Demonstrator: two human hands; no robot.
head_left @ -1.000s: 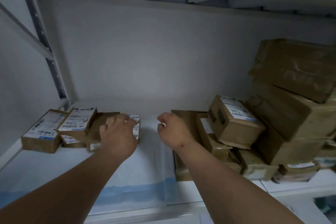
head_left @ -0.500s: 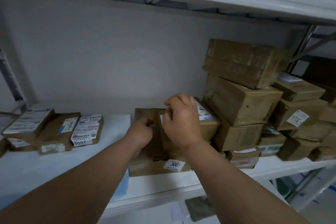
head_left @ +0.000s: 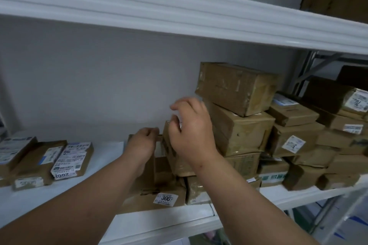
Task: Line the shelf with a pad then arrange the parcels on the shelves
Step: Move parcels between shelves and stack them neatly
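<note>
My left hand (head_left: 142, 144) grips the top edge of a flat brown parcel (head_left: 159, 187) with a "300" sticker, which stands leaning at the shelf's middle. Just right of it, my right hand (head_left: 192, 133) hovers with loosely curled fingers over a small tilted parcel (head_left: 175, 157); only the thumb is near its top corner. A white pad (head_left: 107, 157) covers the left part of the shelf. Three labelled parcels (head_left: 72, 160) lie flat on the pad at the left.
A tall stack of big brown boxes (head_left: 239, 89) stands right of my hands, with several smaller parcels (head_left: 294, 141) piled further right. The upper shelf beam (head_left: 179, 16) runs overhead. The shelf's front lip (head_left: 169, 223) is near my forearms.
My view swung right, from the left parcels to the piled boxes. Both hands moved over to the middle parcels; the left took hold of the flat parcel, and the right lifted off the small one.
</note>
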